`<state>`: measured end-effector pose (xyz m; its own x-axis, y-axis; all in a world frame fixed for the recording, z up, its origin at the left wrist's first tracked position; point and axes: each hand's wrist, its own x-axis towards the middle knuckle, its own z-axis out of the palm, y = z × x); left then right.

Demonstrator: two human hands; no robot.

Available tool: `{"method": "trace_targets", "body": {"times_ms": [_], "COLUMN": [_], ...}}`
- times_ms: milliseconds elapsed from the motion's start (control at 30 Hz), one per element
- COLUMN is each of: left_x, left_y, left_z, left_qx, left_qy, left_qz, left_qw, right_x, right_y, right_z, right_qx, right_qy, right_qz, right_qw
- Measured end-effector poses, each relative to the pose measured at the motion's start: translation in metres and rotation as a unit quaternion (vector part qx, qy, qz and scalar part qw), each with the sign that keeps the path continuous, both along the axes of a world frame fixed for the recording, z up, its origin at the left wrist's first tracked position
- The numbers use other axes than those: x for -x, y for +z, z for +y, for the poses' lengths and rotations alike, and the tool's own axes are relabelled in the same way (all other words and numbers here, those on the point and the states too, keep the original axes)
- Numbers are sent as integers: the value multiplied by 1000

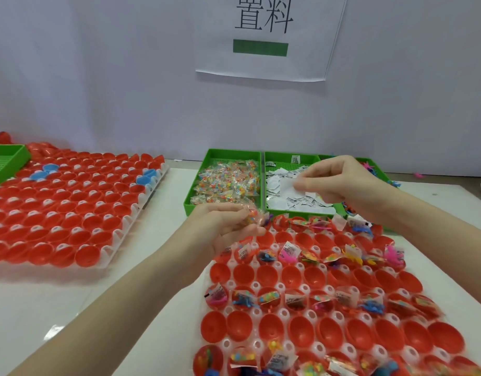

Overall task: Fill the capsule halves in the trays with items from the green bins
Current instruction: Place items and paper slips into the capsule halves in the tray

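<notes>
Both hands are up over the work surface. The right hand [339,183] hovers above the middle green bin [293,210], the one heaped with small white paper slips [285,194], and its thumb and forefinger pinch one slip at its edge, the paper hanging just below the fingertips and above the pile. The left hand [228,226] sits at the far edge of the near tray [281,287], fingers curled around a small clear packet of coloured beads [254,214] together with a bit of a purple toy; the packet pokes out past the fingertips toward the bins. Just behind that hand is the left green bin [198,196], packed with more bead packets [228,180]. A third bin [380,172] lies mostly hidden behind the right wrist, with blue and pink toys showing at its edges. On the near tray the red capsule halves [242,272] run in rows, filled rows alternating with empty ones: the filled cups hold a packet, a slip and a toy each. Off to the left a second tray [131,210] carries red halves and a few blue ones [146,176], with another green bin [9,158] at its far corner. A paper sign [269,63] hangs on the wall behind.
</notes>
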<state>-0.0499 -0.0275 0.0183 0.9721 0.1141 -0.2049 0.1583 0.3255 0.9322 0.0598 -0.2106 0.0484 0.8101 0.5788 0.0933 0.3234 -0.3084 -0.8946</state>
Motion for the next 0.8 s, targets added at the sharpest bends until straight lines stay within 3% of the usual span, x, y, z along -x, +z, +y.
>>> {"method": "trace_targets", "body": {"times_ms": [100,200,300,400,500,600,800], "left_x": [7,22,39,52,63,71,87], "left_y": [6,12,15,17,15,11,4], "left_z": [-14,-26,-29,-33,-40,-51,-72], "left_qx": [28,19,-15,-10,4,13,63], "left_qy": [-54,-107,-115,-99,-68,-36,14], "left_qz": [21,3,-55,-73,-68,-54,13], "left_qw": [998,994,992,992,995,998,998], "right_x": [38,57,75,91,103,115,131], "right_y": [11,14,12,9,7,4,0], "right_z": [5,8,4,-3,-10,-13,-9], "right_qx": [45,75,24,-54,-144,-197,-241], "right_qy": [99,85,49,10,33,23,2], "right_qz": [-30,-115,-125,18,229,261,237], "right_qw": [994,987,991,998,962,945,941]}}
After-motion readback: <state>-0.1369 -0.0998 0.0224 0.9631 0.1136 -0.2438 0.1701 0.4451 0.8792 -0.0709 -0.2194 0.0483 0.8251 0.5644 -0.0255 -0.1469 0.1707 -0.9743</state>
